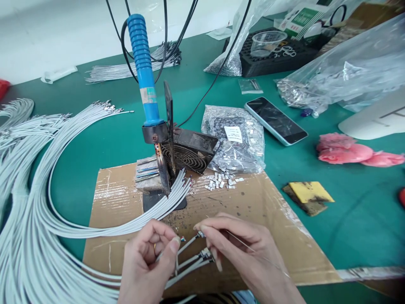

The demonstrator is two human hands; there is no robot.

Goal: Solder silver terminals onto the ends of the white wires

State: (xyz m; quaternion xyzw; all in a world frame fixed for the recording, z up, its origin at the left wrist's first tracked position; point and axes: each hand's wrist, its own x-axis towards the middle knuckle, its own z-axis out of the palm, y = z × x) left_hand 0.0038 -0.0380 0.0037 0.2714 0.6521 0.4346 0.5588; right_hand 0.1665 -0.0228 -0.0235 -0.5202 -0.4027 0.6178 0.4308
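Low over the cardboard, my left hand (152,257) is closed, thumb against index finger, on a white cable whose stripped end with small coloured wires (182,239) pokes out past the thumb. Close on its right, my right hand (242,249) pinches a small metal connector (200,234) at the tip of another white cable. A thin strand of wire (243,243), looking like solder, runs through the right hand toward the wrist. Below the fingertips lie more cables with metal connectors (205,253). Beyond the hands, a blue-handled soldering iron (144,71) hangs tip down in a stand.
White cable bundles (63,236) sweep across the left side, their ends (180,185) under the iron's tip. Loose connectors (220,180) lie near a dusty fan (190,150) and a plastic bag (236,137). A phone (276,120) and yellow sponge (310,192) are at right.
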